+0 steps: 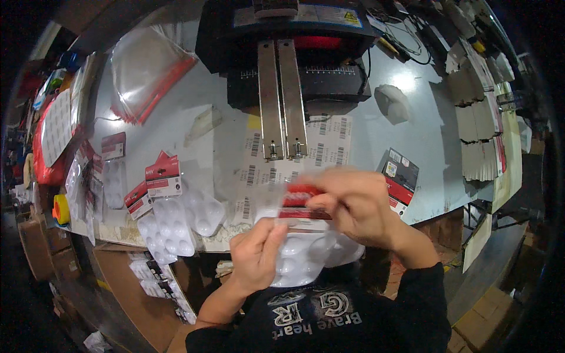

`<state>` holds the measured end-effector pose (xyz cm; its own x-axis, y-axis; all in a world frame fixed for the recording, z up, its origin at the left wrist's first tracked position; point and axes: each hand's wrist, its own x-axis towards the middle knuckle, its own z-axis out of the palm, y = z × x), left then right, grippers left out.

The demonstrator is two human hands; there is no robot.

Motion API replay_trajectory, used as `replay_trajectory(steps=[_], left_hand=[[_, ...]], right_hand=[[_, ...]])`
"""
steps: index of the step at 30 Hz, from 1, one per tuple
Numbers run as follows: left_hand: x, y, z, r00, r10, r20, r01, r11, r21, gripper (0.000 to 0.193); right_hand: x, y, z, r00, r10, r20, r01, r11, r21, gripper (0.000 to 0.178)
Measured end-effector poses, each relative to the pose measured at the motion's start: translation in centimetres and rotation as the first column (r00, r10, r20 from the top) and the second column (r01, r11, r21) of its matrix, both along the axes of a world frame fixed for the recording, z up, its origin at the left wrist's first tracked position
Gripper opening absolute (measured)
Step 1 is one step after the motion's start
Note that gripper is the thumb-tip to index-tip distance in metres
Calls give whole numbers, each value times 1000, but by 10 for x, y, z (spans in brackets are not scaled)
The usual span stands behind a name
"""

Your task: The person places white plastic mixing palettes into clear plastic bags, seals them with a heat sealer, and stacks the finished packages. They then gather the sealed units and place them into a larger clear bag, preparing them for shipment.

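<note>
Blurred, the right hand (pixel 356 203) curls its fingers at a red-topped packet (pixel 306 215), lower centre; its grip is unclear. The left hand (pixel 256 253) pinches the packet's edge, a white palette (pixel 299 262) below; whether it is inside, I cannot tell. Lower left, clear sleeves (pixel 113 179) hold other palettes (pixel 169 228); upper left, clear bags (pixel 144 67) lie stacked.

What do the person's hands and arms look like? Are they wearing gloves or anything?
No gloves: the left hand and right hand are both bare, with no watch or bracelet showing on the wrists. The right one looks a bit blurry. The black sleeves stop short of the wrists, leaving the lower forearms uncovered.
</note>
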<state>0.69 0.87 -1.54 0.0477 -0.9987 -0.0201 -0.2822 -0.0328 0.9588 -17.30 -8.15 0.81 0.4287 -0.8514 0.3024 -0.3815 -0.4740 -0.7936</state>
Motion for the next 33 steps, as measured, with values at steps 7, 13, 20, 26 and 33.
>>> replay_trajectory(steps=[7,13,20,26,33], left_hand=[[10,-1,-11,930,285,-233,-266,958,110,22],[14,1,-19,936,274,-220,-237,954,181,24],[15,-51,-47,971,239,5,-238,962,136,24],[13,-61,-65,963,269,-5,-263,944,200,24],[59,-44,-39,925,332,183,-362,917,167,28]], right_hand=[[-23,18,-3,991,-42,127,-78,591,803,16],[-25,24,-17,980,-75,186,-137,426,894,12],[-4,-7,-36,919,-354,176,-3,439,899,17],[1,-15,-52,921,-345,180,22,507,862,18],[-46,11,-36,916,-402,-12,374,841,391,34]])
